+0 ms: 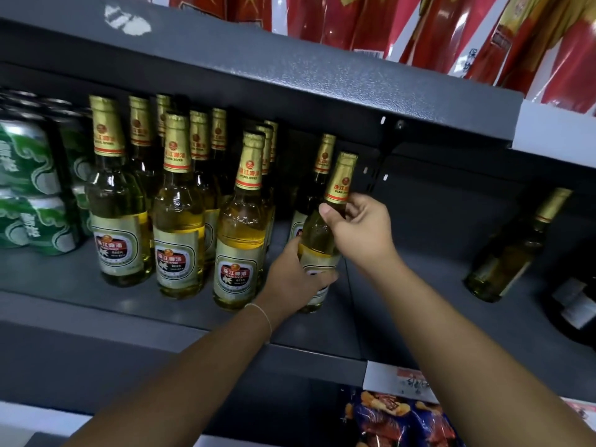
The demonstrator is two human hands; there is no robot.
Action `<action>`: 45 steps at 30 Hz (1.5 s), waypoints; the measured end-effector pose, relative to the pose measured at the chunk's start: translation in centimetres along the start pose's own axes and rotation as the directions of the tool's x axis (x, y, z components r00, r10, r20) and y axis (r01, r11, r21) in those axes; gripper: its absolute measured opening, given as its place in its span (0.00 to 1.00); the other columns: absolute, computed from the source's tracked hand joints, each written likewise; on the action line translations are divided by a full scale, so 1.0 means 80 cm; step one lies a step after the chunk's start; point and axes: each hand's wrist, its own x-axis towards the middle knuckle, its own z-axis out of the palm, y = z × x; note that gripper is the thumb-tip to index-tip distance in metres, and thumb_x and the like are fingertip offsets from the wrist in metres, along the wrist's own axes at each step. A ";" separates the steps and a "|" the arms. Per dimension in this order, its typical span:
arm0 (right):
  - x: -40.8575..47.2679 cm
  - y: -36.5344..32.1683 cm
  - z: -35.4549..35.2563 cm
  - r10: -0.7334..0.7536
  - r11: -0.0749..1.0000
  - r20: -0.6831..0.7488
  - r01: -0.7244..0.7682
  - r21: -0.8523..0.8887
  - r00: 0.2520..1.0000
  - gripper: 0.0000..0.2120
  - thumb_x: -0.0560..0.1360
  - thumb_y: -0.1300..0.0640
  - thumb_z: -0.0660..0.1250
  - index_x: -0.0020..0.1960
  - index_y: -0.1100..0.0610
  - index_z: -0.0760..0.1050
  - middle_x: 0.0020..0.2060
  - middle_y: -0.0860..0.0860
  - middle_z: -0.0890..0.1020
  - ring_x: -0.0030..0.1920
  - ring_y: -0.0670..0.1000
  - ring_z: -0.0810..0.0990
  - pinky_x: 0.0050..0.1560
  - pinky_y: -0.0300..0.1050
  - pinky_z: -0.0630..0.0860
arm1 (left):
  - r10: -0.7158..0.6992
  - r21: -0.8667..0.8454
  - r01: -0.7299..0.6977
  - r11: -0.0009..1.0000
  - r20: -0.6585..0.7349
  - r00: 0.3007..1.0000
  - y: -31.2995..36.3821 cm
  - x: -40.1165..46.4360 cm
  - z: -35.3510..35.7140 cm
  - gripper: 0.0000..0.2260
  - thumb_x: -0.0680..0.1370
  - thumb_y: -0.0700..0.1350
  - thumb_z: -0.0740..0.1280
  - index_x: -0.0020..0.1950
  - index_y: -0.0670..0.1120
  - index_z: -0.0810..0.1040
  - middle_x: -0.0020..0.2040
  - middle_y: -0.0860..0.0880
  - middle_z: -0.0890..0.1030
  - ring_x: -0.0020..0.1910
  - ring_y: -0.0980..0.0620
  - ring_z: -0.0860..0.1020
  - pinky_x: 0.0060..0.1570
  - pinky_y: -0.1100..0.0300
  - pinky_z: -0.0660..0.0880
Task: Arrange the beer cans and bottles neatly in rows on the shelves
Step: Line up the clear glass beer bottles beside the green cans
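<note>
Your right hand [358, 227] pinches the gold-foiled neck of a clear glass beer bottle [322, 240]; your left hand [295, 275] wraps its labelled body. The bottle stands tilted near the front edge of the grey textured metal shelf [64, 279], just right of the bottle rows [177, 204]. Bare shelf lies to its right, up to a lone leaning bottle [512, 250]. Green cans [29, 188] stand far left.

Soft overhead light is thrown onto the upper shelf [290, 75], whose speckled grey face is picked out brightly, while the recess beneath is left in deep shadow. Small glints are caught on the glass shoulders of the beer bottles [179, 208]. The green cans [25, 188] at the left edge are smeared and bowed by wide-angle distortion. The lone bottle [512, 250] at right is rendered dim and soft. Fine detail is lost throughout to compression blur.
</note>
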 end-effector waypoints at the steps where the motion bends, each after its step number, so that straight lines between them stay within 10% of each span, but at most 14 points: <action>1: 0.002 0.000 0.003 0.002 1.000 0.000 -0.002 0.004 1.000 0.10 0.75 0.61 0.73 0.56 0.57 0.81 0.48 0.48 0.86 0.51 0.48 0.85 0.57 0.52 0.82 | -0.002 0.026 0.002 1.000 -0.011 1.000 -0.003 -0.002 -0.001 0.23 0.67 0.46 0.78 0.58 0.53 0.72 0.47 0.60 0.80 0.46 0.66 0.78 0.43 0.75 0.73; 12: 0.031 0.006 0.027 0.010 0.998 -0.014 -0.010 -0.063 1.000 0.09 0.74 0.57 0.75 0.52 0.49 0.79 0.43 0.43 0.84 0.49 0.47 0.84 0.58 0.52 0.81 | 0.011 0.280 0.009 0.960 -0.072 0.997 -0.047 -0.010 0.001 0.15 0.69 0.45 0.70 0.55 0.51 0.73 0.50 0.54 0.80 0.50 0.55 0.79 0.52 0.58 0.78; 19: 0.041 0.009 0.034 0.007 0.991 -0.066 -0.015 -0.132 0.998 0.20 0.72 0.52 0.76 0.60 0.58 0.80 0.43 0.47 0.84 0.50 0.50 0.84 0.56 0.49 0.81 | -0.040 0.280 0.051 0.959 -0.046 0.998 -0.056 -0.005 -0.001 0.29 0.67 0.49 0.68 0.68 0.52 0.66 0.59 0.52 0.76 0.61 0.52 0.74 0.64 0.51 0.73; 39: 0.050 0.020 0.033 0.097 0.992 -0.048 -0.101 -0.082 0.994 0.34 0.66 0.45 0.80 0.69 0.54 0.75 0.60 0.49 0.82 0.59 0.47 0.81 0.62 0.48 0.78 | 0.010 0.322 -0.006 0.947 -0.009 1.000 -0.070 -0.004 -0.006 0.40 0.72 0.44 0.70 0.78 0.50 0.51 0.74 0.54 0.63 0.75 0.55 0.59 0.70 0.64 0.55; 45: 0.045 0.017 0.033 0.093 0.993 -0.046 -0.096 -0.063 0.995 0.30 0.69 0.48 0.79 0.68 0.54 0.76 0.53 0.45 0.83 0.54 0.46 0.82 0.59 0.46 0.80 | 0.002 0.323 -0.002 0.946 0.001 1.000 -0.067 -0.006 -0.008 0.41 0.73 0.43 0.70 0.79 0.49 0.49 0.77 0.53 0.59 0.76 0.55 0.55 0.68 0.67 0.51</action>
